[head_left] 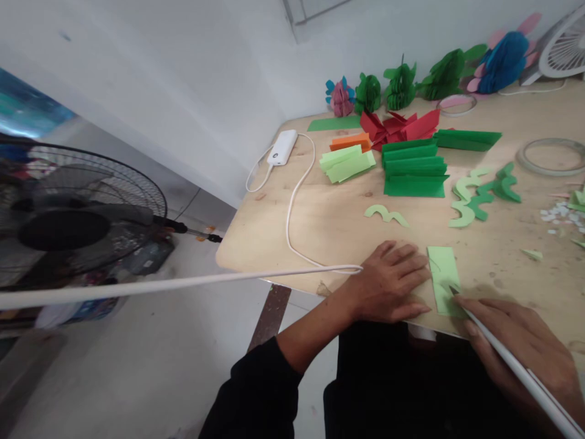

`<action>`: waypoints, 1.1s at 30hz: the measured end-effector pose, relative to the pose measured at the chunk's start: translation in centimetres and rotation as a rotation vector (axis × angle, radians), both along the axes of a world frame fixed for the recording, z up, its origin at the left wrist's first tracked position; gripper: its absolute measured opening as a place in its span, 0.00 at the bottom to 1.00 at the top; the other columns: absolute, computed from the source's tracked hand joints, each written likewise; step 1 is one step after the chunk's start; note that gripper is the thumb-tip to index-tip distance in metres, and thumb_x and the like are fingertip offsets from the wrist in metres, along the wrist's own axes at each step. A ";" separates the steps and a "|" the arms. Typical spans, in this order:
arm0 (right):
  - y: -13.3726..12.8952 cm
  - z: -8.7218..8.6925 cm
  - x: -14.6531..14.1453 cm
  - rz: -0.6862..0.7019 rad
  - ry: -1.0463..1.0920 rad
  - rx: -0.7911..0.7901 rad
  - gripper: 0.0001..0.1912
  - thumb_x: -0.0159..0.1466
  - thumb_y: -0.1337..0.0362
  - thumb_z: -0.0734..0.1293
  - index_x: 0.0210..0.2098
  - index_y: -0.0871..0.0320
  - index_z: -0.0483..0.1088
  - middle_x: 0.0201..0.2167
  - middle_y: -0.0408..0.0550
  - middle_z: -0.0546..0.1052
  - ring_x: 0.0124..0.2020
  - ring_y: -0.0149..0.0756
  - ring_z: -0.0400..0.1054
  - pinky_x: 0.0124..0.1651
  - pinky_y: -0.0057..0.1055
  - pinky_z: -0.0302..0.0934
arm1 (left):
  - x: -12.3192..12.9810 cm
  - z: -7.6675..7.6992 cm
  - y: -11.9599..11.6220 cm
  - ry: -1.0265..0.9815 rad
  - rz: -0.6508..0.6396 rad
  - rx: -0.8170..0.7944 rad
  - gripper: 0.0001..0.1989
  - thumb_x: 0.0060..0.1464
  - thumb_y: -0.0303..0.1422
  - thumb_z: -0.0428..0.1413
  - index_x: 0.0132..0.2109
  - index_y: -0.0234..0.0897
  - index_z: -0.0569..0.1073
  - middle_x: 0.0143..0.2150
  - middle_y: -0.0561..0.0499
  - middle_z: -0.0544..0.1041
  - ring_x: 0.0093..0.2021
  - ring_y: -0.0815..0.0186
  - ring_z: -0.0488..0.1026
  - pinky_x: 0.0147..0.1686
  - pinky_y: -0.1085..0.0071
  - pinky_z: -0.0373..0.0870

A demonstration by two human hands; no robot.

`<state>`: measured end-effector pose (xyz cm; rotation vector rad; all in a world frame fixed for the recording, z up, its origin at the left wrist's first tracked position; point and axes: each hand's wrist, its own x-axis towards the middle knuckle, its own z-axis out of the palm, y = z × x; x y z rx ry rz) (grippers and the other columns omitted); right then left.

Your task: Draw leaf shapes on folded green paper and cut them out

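A light green folded paper strip (442, 274) lies upright in view near the table's front edge, with a thin curved line drawn on its upper part. My left hand (393, 283) rests flat, fingers spread, its fingertips at the strip's left edge. From the lower right, my right hand (525, 341) grips a long white pen (507, 360), whose dark tip touches the strip's middle right. Above the strip is a wavy light green cutout (386, 214); more wavy cutouts (465, 201) in light and dark green sit to its right.
Folded dark green papers (414, 167), light green papers (347, 163) and red papers (397, 128) lie farther back. Paper flowers (401, 86) line the wall. A power bank (284, 146) has a white cable (289, 213) reaching my left wrist. Tape rolls (551, 157) are at right; a black fan (68, 225) stands left.
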<state>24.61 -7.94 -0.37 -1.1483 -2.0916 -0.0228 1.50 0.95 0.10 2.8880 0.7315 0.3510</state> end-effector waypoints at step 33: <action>0.1 0.1 -0.3 0.003 -0.011 0.016 0.35 0.59 0.77 0.68 0.65 0.57 0.63 0.37 0.52 0.81 0.37 0.44 0.73 0.42 0.40 0.66 | 1.9 0.0 2.2 -0.209 0.181 -0.160 0.18 0.64 0.32 0.49 0.56 0.32 0.74 0.52 0.43 0.77 0.53 0.56 0.69 0.58 0.59 0.62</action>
